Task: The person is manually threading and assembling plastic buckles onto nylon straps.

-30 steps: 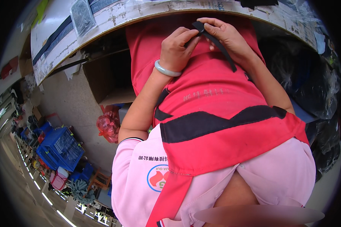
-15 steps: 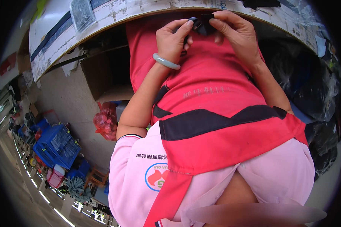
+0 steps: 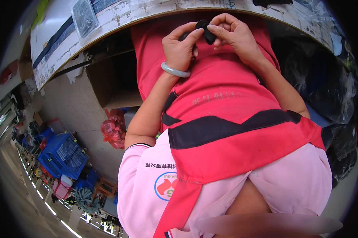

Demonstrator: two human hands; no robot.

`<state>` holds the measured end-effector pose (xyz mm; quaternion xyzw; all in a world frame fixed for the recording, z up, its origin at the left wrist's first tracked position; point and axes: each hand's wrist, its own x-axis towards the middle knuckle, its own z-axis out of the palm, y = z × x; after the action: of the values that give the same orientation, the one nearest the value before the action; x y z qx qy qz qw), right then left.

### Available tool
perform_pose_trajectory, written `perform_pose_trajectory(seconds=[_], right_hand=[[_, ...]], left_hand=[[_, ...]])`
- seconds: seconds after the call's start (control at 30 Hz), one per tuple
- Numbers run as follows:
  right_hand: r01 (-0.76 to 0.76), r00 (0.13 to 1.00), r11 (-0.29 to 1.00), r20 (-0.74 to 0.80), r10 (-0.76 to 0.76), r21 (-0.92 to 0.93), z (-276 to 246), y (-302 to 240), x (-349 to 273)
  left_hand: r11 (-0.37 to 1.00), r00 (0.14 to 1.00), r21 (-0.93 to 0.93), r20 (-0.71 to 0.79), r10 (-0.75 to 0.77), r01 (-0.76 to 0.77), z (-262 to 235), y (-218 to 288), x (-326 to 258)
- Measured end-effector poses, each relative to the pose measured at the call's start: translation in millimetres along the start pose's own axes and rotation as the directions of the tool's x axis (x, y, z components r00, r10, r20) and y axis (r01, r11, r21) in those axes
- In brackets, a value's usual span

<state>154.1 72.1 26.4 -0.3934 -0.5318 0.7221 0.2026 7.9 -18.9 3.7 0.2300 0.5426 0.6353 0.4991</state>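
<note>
Between my hands, just below the table's curved edge and above my red apron [image 3: 226, 87], is a small black strip [image 3: 209, 36] of what looks like fabric, looped or folded. My left hand [image 3: 179, 45], with a pale bangle [image 3: 175, 70] on its wrist, pinches the strip between thumb and forefinger. More of the black material shows under its curled fingers. Close on the right, my right hand [image 3: 235, 37] pinches the strip's other side with thumb and forefinger. What exactly the black piece is cannot be made out.
Ahead runs a worn white table [image 3: 119, 22] with a clear plastic packet [image 3: 84, 19] and a black piece [image 3: 272, 2] on it. An open cardboard box [image 3: 115, 83] and a red plastic bag [image 3: 113, 131] are at left, blue crates [image 3: 63, 154] farther off. Black plastic bags [image 3: 322, 79] bulge at right.
My right hand has come left and slightly down, nearer my left hand. The black strip between them is now folded more narrowly and hangs lower. My left hand has barely moved.
</note>
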Motion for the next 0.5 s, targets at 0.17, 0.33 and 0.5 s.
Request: perform_pose_trajectory(seconds=[0.17, 0.33, 0.5], right_hand=[[-0.098, 0.981, 0.995, 0.172, 0.094, 0.017, -17, -5, 6], [-0.198, 0.950, 0.978, 0.235, 0.206, -0.059, -27, -2, 9], [-0.086, 0.955, 0.994, 0.280, 0.100, -0.060, -30, -1, 10]], left_hand=[[0.971, 0.978, 0.141, 0.100, 0.181, -0.194, -6, 0, -5], [0.852, 0.886, 0.267, 0.250, 0.390, -0.451, -13, -6, -3], [0.855, 0.887, 0.269, 0.272, 0.374, -0.443, -10, -5, -4]])
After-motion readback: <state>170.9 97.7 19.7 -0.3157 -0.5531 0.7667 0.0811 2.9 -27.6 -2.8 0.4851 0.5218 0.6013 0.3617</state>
